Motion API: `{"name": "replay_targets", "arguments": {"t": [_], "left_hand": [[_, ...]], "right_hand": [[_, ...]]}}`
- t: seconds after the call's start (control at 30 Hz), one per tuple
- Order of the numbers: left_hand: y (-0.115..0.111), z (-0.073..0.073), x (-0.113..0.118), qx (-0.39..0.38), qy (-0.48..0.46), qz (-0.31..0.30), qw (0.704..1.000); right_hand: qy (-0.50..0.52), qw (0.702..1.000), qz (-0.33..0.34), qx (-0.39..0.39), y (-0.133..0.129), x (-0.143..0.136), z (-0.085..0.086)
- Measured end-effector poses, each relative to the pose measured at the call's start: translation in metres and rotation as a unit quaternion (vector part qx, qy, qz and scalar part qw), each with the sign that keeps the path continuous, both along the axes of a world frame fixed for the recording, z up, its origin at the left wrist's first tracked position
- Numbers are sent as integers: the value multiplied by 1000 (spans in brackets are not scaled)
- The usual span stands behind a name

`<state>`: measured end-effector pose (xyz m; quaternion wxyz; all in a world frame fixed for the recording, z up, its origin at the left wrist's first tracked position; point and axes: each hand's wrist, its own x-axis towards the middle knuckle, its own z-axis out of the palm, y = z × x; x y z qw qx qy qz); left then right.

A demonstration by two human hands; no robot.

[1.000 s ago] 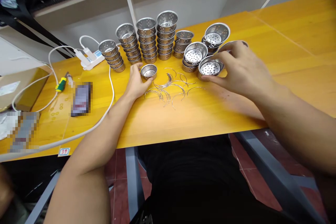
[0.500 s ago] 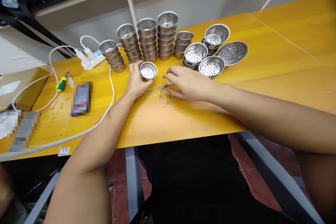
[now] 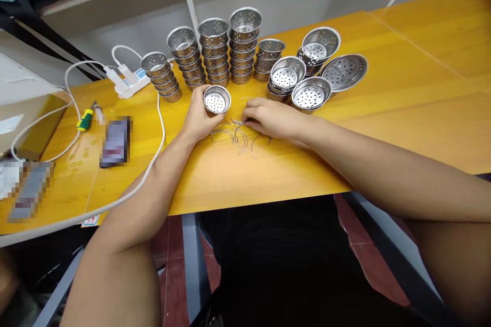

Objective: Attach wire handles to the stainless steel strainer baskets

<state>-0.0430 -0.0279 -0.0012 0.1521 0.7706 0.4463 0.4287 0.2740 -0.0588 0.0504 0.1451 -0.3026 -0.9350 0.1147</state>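
Observation:
My left hand is wrapped round the side of a small perforated metal strainer basket, its open mouth tilted up towards me. To the right, my right hand is low over a loose pile of thin curved wires on the table. Its fingers are drawn together at the edge of the pile, and whatever is between the fingertips is hidden. One thin wire shows just behind this hand, and others stick out below it.
Behind my hands stand tall stacks of strainer baskets. More baskets, some with wires across them, sit at the right, beside a wide perforated dish. To the left are a power strip, a white cable, a screwdriver and a blurred-out dark object.
My right hand's fingers have closed together over the wires, and the hand has shifted slightly right. My left hand keeps holding the strainer basket. The view has tilted slightly.

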Motion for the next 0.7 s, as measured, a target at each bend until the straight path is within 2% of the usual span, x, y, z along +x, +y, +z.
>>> {"name": "replay_targets", "arguments": {"t": [0.17, 0.27, 0.4, 0.53, 0.7], "left_hand": [[-1, 2, -1, 10, 14, 8, 1000], [-1, 1, 1, 12, 18, 12, 1000], [-1, 1, 1, 10, 9, 14, 1000], [-2, 1, 1, 2, 4, 15, 1000], [-9, 8, 6, -10, 14, 32, 999]], "right_hand": [[-13, 999, -31, -15, -8, -7, 8], [50, 997, -56, -22, -8, -6, 5], [162, 983, -78, -34, 4, -4, -10], [187, 970, -125, -93, 27, -2, -31], [221, 954, -177, -100, 44, 12, -44]]}}
